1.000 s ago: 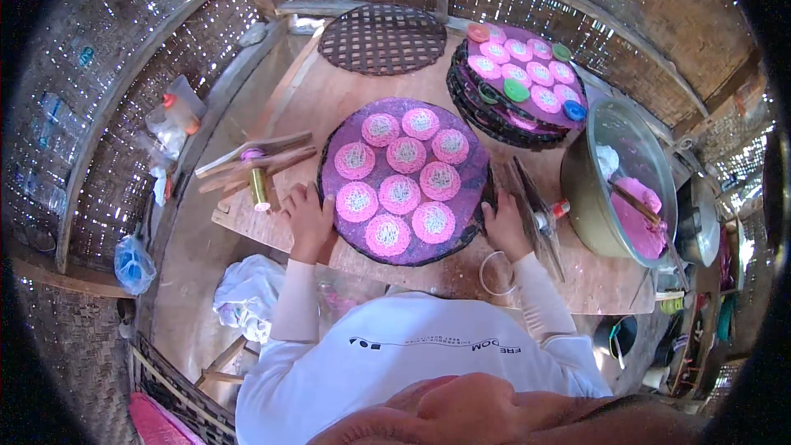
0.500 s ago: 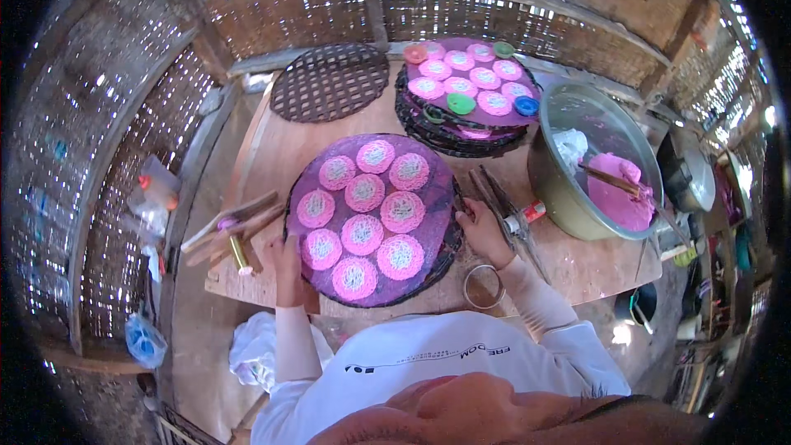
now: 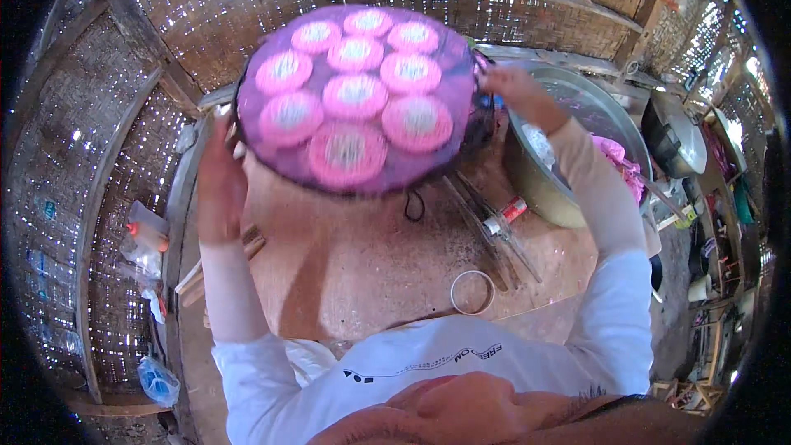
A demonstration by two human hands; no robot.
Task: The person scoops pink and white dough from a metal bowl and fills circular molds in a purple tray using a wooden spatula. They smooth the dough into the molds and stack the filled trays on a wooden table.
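Raised over the far part of the table is a round dark-rimmed tray [image 3: 272, 169], covered in a purple sheet. On it lie several pink discs [image 3: 354, 95] of stringy strands with white middles. My left hand [image 3: 221, 177], somewhat blurred, grips the tray's left edge. At the right edge, my right hand [image 3: 527, 97] is closed on the rim, near the big basin. The tray hides most of what stands behind it, and some of my fingers are out of sight beneath its edge.
A large basin [image 3: 540, 194] at right holds pink dough [image 3: 614, 156] and a white bag. On the wooden table [image 3: 362, 280] lie dark tongs-like sticks [image 3: 478, 227], a red-and-white tube [image 3: 507, 214], a pale ring [image 3: 472, 292] and wooden sticks [image 3: 198, 276]. A metal pot [image 3: 680, 136] stands farther right.
Both hands have lifted the disc-covered tray off the near table and carried it up and away from me, toward the back. The table surface beneath it now shows.
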